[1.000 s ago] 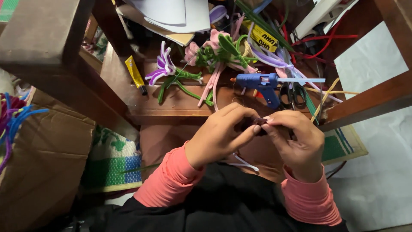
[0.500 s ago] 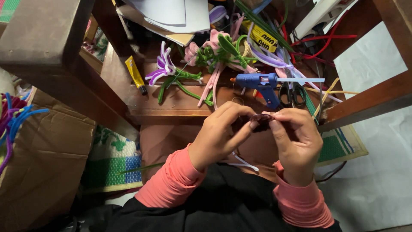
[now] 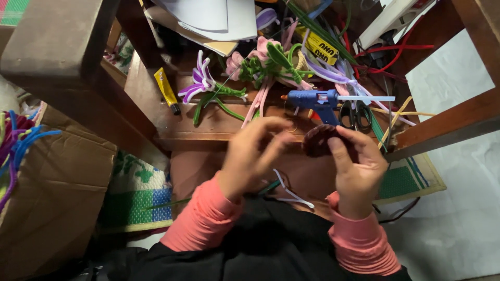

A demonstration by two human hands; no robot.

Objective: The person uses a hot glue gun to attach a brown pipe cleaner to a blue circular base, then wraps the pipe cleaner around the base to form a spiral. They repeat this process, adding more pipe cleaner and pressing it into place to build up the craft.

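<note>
Right hand: the right hand is raised in front of the near edge of the table, thumb laid over the near face of a dark maroon fuzzy coil of pipe cleaner, the other fingers curled behind it, so the coil is pinched between them.
Dark maroon coil: round, flat, wound tight; it sits at the right hand's fingertips, near of the glue gun and just right of the left hand's fingertips.
Left hand: the left hand is blurred; fingers are bent and drawn together, tips pointing right toward the coil. Whether they touch it, I cannot tell.
Sleeves: coral pink knit cuffs on both wrists, over dark clothing.
Table: low brown wooden table, cluttered, far of the hands.
Glue gun: blue plastic hot glue gun lying on its side, nozzle to the left, just far of the coil.
Scissors: black-handled scissors just right of the glue gun.
Purple flower: purple and white pipe-cleaner flower with a green stem, left part of the table.
Pink flowers: pink pipe-cleaner blooms with green leaves, far of the glue gun.
Glue tube: small yellow tube on the table's left edge.
Cardboard box: brown cardboard box at near left, holding blue and purple pipe cleaners.
Mat: green and white woven mat on the floor under the table.
</note>
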